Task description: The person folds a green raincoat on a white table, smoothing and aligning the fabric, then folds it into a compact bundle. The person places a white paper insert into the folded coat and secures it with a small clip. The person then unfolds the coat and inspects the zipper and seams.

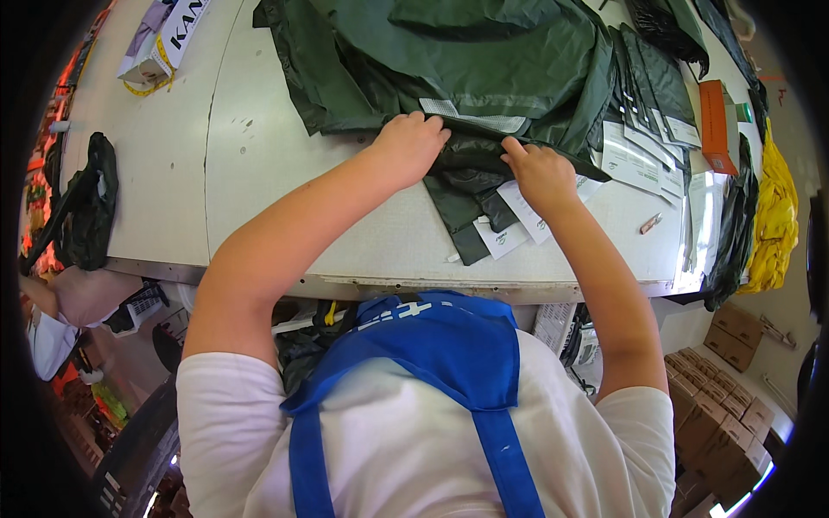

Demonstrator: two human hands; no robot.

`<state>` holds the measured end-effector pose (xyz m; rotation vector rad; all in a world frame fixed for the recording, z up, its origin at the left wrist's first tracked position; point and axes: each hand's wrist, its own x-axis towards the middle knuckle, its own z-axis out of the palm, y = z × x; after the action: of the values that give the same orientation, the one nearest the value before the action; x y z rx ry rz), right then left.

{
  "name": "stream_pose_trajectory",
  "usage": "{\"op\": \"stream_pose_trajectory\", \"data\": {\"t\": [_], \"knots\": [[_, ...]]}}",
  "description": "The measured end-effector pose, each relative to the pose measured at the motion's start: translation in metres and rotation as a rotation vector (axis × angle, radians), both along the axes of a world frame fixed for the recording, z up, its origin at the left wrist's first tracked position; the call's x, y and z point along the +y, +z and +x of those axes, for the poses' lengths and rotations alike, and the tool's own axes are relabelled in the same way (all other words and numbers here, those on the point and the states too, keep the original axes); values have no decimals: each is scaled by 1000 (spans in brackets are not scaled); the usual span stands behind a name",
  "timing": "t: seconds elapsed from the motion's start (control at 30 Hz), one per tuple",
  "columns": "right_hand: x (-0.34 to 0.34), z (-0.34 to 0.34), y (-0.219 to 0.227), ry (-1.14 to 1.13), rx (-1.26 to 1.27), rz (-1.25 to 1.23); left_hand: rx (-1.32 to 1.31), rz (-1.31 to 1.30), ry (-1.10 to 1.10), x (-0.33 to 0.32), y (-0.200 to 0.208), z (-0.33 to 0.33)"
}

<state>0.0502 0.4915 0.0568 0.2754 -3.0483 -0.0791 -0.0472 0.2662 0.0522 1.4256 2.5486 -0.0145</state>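
A large dark green garment of shiny, rainwear-like fabric [492,52] lies spread over the far part of the table. Its near edge is pinched in my left hand [409,145], fingers closed over the fabric. Some way to the right, my right hand [542,175] grips the same edge between thumb and fingers. A pale mesh strip [475,117] shows just beyond the edge, between my hands. Under and in front of the garment lie dark green folded pieces [459,216] with white printed tags [503,239], partly hidden by my right hand and the fabric.
The white table [164,190] bears a box with a yellow tape measure [162,69] at far left and a black bundle [91,203] at the left edge. To the right are tagged green packs [652,82], an orange box [718,128] and yellow fabric [775,216]. Cartons [721,423] are stacked lower right.
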Motion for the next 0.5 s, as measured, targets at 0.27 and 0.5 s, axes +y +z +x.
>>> {"op": "stream_pose_trajectory", "data": {"t": [0.27, 0.5], "knots": [[0, 7, 17, 93, -29, -17, -14, 202, -23, -14, 8, 4], [1, 7, 16, 89, -130, -11, 41, 271, -52, -23, -11, 2]]}}
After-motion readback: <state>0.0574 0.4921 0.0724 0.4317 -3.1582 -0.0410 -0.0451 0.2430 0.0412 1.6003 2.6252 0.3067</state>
